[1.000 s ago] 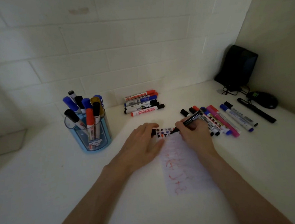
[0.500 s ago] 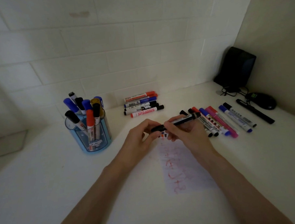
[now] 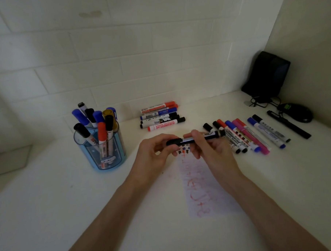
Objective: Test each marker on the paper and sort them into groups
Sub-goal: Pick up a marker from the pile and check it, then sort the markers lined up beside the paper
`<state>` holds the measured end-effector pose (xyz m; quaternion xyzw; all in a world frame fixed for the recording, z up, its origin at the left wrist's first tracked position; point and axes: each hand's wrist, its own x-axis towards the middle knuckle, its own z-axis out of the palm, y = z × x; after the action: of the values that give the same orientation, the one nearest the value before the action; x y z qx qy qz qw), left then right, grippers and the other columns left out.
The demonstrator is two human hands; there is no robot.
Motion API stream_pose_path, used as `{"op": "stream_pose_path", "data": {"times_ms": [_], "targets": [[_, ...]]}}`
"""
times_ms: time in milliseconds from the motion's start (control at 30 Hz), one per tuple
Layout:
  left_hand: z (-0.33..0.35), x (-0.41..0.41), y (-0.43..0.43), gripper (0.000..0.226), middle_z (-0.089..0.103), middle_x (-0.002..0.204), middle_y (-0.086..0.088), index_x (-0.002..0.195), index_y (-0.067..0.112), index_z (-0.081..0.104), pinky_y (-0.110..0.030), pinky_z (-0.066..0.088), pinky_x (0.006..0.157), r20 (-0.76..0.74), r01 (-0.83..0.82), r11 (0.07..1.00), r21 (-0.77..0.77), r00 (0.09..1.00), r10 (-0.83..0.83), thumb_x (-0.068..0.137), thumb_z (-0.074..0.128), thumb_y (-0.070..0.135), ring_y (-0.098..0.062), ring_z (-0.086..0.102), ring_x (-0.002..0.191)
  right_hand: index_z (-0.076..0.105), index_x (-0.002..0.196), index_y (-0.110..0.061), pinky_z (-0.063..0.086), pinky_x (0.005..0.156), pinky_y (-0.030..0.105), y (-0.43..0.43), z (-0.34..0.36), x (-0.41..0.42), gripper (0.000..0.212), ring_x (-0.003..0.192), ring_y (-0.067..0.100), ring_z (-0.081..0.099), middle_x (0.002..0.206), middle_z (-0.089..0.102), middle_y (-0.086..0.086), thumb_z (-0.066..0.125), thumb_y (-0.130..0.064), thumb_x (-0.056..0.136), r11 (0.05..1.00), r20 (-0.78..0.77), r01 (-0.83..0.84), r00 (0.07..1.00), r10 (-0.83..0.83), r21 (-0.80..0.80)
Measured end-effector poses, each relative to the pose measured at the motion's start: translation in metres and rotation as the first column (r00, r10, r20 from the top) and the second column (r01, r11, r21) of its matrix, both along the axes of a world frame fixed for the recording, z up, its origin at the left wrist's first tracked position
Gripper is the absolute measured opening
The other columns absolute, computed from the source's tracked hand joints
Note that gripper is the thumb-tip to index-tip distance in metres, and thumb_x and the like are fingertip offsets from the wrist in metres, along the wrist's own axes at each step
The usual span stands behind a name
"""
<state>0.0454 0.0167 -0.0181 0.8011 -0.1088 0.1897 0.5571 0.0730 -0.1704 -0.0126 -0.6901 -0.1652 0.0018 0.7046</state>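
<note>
The left hand (image 3: pixel 158 153) and right hand (image 3: pixel 211 150) pinch one black marker (image 3: pixel 182 141); fingers partly hide its label. Beyond the hands, a white marker (image 3: pixel 161 125) reads "WHITEBOARD MARKER".

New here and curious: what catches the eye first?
The left hand and right hand hold one black marker at centre, over a paper strip scribbled in red. A blue cup full of markers stands left. More markers lie in a back group and a right group.
</note>
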Motion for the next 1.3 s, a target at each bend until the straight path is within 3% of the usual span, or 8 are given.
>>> {"op": "stream_pose_path", "data": {"times_ms": [167,300,533,667,933,1033,1133,1300], "targets": [[0.002,0.002,-0.004,0.018,0.070,0.095,0.017,0.111,0.025,0.068,-0.031,0.054,0.082,-0.032,-0.014,0.998,0.057,0.999,0.016,0.097,0.065,0.015,-0.011,0.065,0.086,0.081,0.107,-0.027,0.046,0.069,0.031,-0.005,0.010,0.006,0.038,0.067,0.014,0.054,0.072,0.065,0.004,0.073,-0.057,0.085,1.000,-0.093,-0.001,0.996,0.004,0.027],[-0.002,0.011,0.003,0.021,0.066,0.104,0.026,0.115,0.036,0.062,-0.033,0.050,0.077,-0.002,-0.123,0.983,0.137,0.992,0.124,0.096,0.065,0.028,-0.004,0.061,0.095,0.081,0.101,-0.029,0.050,0.060,0.020,-0.030,0.018,0.017,0.022,0.063,0.009,0.061,0.075,0.073,-0.001,0.082,-0.039,0.081,0.990,0.012,0.104,0.995,-0.103,-0.091],[-0.017,0.012,0.002,0.111,0.040,0.138,0.021,0.147,0.057,0.012,-0.033,0.032,0.106,-0.199,-0.036,0.893,0.448,0.970,0.139,0.057,0.071,0.083,-0.006,0.040,0.125,0.078,0.089,-0.022,0.059,0.067,0.033,-0.053,0.005,0.031,0.005,0.070,0.015,0.072,0.075,0.074,-0.009,0.082,-0.023,0.089,0.768,0.287,0.417,0.906,-0.311,-0.485],[-0.020,0.007,0.005,0.078,0.035,0.145,0.028,0.142,0.054,0.039,-0.036,0.013,0.115,-0.108,0.103,0.741,0.663,0.993,-0.041,0.072,0.057,0.084,-0.004,0.019,0.142,0.068,0.085,-0.021,0.051,0.062,0.031,-0.055,-0.004,0.031,0.012,0.074,0.014,0.063,0.077,0.067,-0.006,0.080,-0.019,0.088,0.541,0.468,0.553,0.831,-0.302,-0.633],[-0.015,0.004,0.021,0.058,0.047,0.132,0.032,0.126,0.048,0.059,-0.037,0.015,0.110,-0.060,0.053,0.721,0.691,0.998,-0.016,0.080,0.049,0.081,0.000,0.026,0.136,0.067,0.095,-0.011,0.046,0.084,0.041,-0.063,-0.006,0.033,0.021,0.113,0.034,0.054,0.108,0.065,0.011,0.082,-0.015,0.081,0.341,0.504,0.617,0.782,-0.365,-0.710],[-0.008,0.012,0.024,0.039,0.050,0.135,0.019,0.130,0.041,0.058,-0.033,0.022,0.108,0.034,-0.119,0.751,0.649,0.991,0.127,0.094,0.054,0.056,-0.005,0.034,0.133,0.067,0.101,-0.015,0.050,0.091,0.044,-0.061,-0.005,0.033,0.026,0.113,0.031,0.058,0.111,0.065,0.008,0.083,-0.016,0.080,0.353,0.470,0.592,0.799,-0.374,-0.725],[0.002,0.032,0.030,0.037,0.054,0.140,0.001,0.136,0.027,0.057,-0.040,0.033,0.106,0.071,-0.308,0.645,0.700,0.928,0.365,0.099,0.057,0.026,-0.022,0.044,0.128,0.067,0.103,-0.015,0.055,0.087,0.046,-0.058,-0.006,0.034,0.023,0.102,0.029,0.060,0.102,0.064,0.006,0.079,-0.019,0.083,0.388,0.458,0.571,0.817,-0.349,-0.723],[0.001,0.058,0.028,0.032,0.057,0.134,-0.004,0.130,0.019,0.059,-0.041,0.035,0.104,0.037,-0.324,0.500,0.803,0.865,0.500,0.102,0.051,0.032,-0.027,0.047,0.121,0.072,0.103,-0.011,0.054,0.082,0.044,-0.058,-0.007,0.034,0.021,0.101,0.031,0.060,0.102,0.066,0.011,0.079,-0.015,0.084,0.383,0.493,0.599,0.799,-0.345,-0.703]]}}
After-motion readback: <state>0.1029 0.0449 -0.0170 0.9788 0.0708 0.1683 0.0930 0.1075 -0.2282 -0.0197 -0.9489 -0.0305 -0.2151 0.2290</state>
